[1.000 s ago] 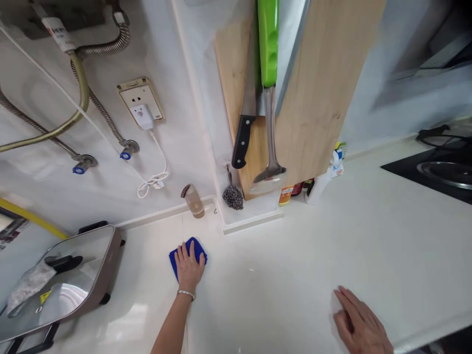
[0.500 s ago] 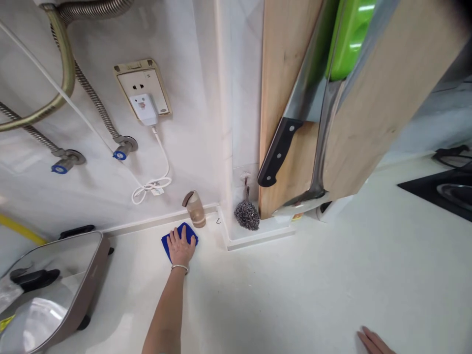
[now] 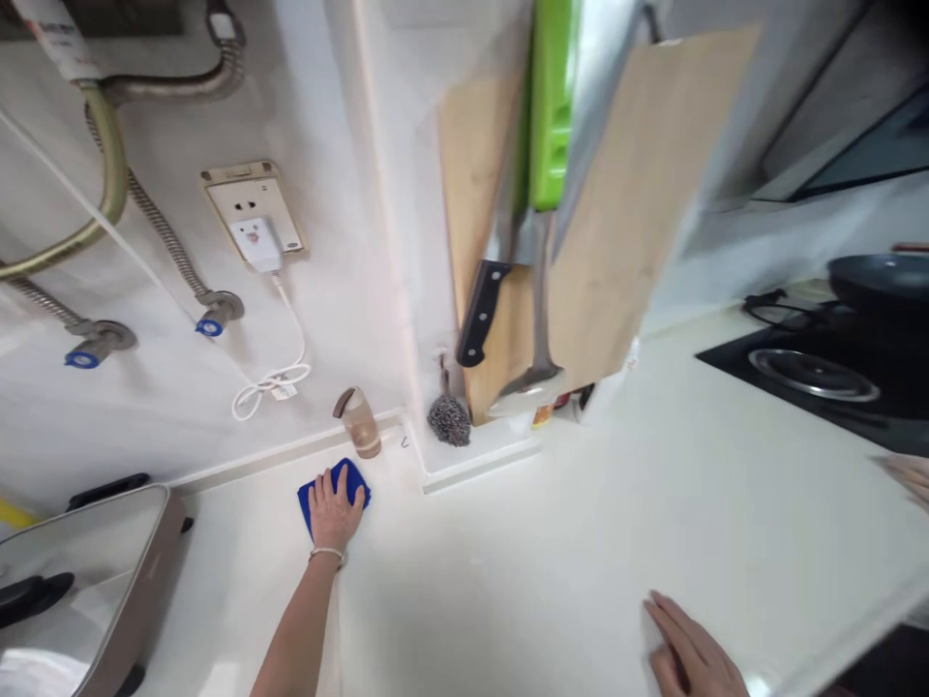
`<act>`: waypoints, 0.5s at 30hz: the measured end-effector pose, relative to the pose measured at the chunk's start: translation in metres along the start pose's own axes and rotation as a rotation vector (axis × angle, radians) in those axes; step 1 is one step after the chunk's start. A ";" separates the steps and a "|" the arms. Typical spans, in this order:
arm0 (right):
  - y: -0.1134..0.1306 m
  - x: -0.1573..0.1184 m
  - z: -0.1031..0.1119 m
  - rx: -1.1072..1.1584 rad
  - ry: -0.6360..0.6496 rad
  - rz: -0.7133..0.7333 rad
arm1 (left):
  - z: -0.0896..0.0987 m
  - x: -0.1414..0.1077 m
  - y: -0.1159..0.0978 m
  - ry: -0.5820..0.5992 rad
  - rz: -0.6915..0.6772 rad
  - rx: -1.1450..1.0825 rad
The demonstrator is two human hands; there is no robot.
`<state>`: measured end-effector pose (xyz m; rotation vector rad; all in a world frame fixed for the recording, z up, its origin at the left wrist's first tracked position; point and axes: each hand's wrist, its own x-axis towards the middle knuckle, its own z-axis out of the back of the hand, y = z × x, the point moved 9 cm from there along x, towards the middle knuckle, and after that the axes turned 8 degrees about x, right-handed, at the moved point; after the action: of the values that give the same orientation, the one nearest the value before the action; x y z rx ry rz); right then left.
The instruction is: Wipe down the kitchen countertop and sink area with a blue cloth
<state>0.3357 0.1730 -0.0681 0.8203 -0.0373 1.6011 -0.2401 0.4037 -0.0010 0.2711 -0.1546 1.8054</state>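
Observation:
My left hand (image 3: 335, 513) lies flat with its fingers spread on a folded blue cloth (image 3: 353, 477), pressing it against the white counter (image 3: 508, 552) near the wall. Just behind the cloth stands a small clear bottle (image 3: 361, 426) with a brown top and some liquid inside, leaning in the view. At the lower right, my right hand (image 3: 693, 653) is over the counter with fingers stretched out and nothing visible in it; part of it is cut off by the frame's bottom edge.
A lidded electric pan (image 3: 137, 571) stands at left. From the wall corner hang a steel scourer (image 3: 450, 420), a black-handled knife (image 3: 483, 315), a metal ladle-like utensil (image 3: 541, 290) and a wooden board (image 3: 624, 213). A black cooktop (image 3: 805, 373) with a wok (image 3: 882, 276) is at right.
My view has swung to the right, bringing the wok and more of the cooktop into sight. More of my right hand shows. My left hand stays on the cloth beside the bottle.

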 end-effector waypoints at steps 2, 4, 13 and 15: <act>0.007 0.002 0.001 -0.005 -0.019 -0.015 | 0.004 -0.026 -0.009 -0.009 -0.040 0.014; 0.014 0.005 0.004 -0.010 -0.039 -0.019 | 0.008 -0.054 -0.023 -0.028 -0.105 0.009; 0.018 0.009 0.010 0.001 -0.119 -0.016 | 0.034 -0.192 -0.188 0.037 -0.509 -0.228; 0.019 0.010 0.012 0.017 -0.136 -0.023 | 0.039 -0.224 -0.237 0.107 -0.621 -0.317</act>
<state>0.3256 0.1716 -0.0459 0.9386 -0.1106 1.5241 0.0448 0.2435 -0.0317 -0.0105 -0.2468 1.1546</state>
